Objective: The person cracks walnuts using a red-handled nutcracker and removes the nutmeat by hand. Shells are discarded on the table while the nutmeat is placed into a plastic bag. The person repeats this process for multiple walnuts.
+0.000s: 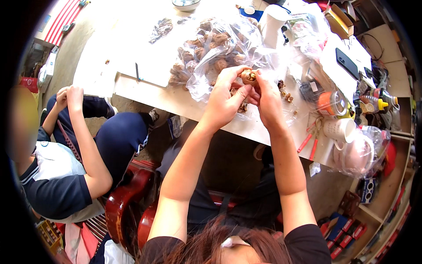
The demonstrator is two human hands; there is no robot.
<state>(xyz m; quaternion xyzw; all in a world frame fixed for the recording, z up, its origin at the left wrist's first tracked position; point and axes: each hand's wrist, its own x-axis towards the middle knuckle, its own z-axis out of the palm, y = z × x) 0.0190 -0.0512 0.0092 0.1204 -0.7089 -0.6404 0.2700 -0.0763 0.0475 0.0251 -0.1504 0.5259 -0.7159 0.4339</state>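
A cracked walnut (249,76), its shell partly open, is held up between both hands over the table's near edge. My left hand (223,100) curls its fingers round the walnut's left side. My right hand (269,100) grips it from the right with fingers bent. Just beyond the hands lies a clear plastic bag (200,83) full of whole walnuts (221,65). Walnut bits (285,93) are scattered to the right of my right hand, and more show below the hands. Some fingertips are hidden behind the nut.
Red-handled pliers (311,137), a white mug (340,130), a jar with an orange label (332,104) and a phone (347,63) are on the right. A white paper roll (273,25) stands behind the bag. A seated person (66,154) is close on my left.
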